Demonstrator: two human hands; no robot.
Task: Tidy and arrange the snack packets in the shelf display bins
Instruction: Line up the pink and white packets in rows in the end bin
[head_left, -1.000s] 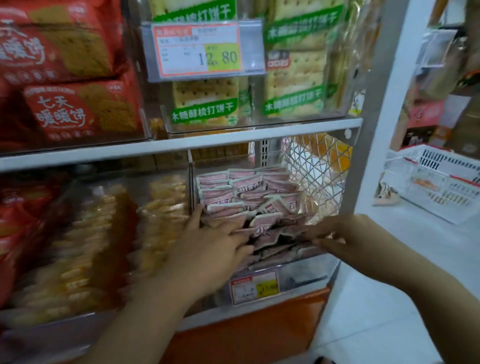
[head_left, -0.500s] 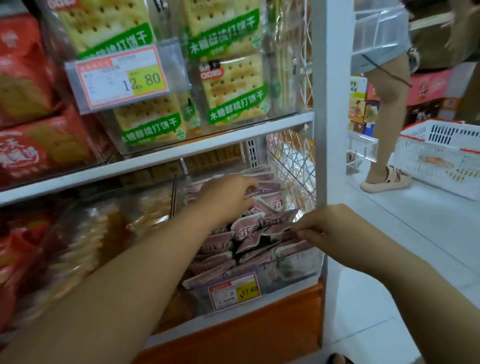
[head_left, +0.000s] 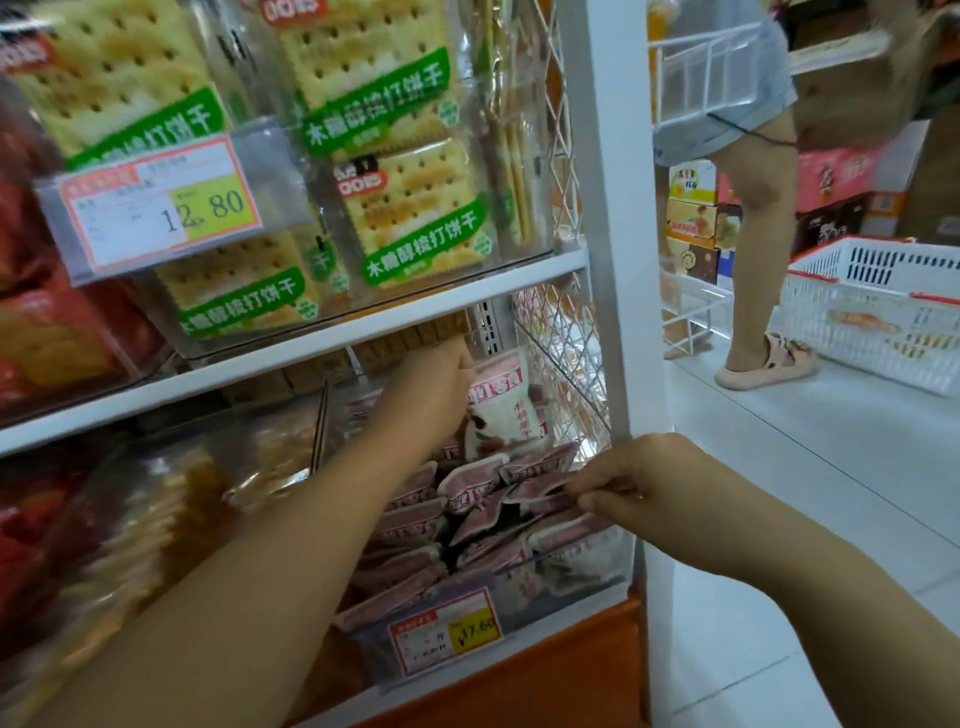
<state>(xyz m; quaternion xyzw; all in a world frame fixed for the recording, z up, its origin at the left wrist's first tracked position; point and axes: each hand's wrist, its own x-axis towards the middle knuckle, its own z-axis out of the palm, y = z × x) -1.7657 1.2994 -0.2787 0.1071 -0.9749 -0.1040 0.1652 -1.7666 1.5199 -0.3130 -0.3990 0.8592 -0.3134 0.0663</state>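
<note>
A clear plastic bin (head_left: 582, 582) on the lower shelf holds several small pink-and-white snack packets (head_left: 467, 488), standing unevenly in rows. My left hand (head_left: 441, 384) reaches deep into the back of the bin under the upper shelf and grips one packet (head_left: 501, 402), lifted upright above the rest. My right hand (head_left: 639, 486) is at the bin's right front and pinches the top edge of a packet (head_left: 540, 491) in the front rows. A price tag (head_left: 447, 631) is fixed on the bin's front.
The white upper shelf (head_left: 363, 332) carries bins of green-labelled cracker packs (head_left: 410, 218) and a price tag (head_left: 161, 202). A wire mesh side panel (head_left: 566, 338) and white post (head_left: 613, 208) close the right end. A person (head_left: 753, 208) and a white basket (head_left: 878, 306) stand in the aisle.
My left hand has moved further back in the bin and raised one packet upright. My right hand stays at the front packets. The view has shifted closer and leftwards.
</note>
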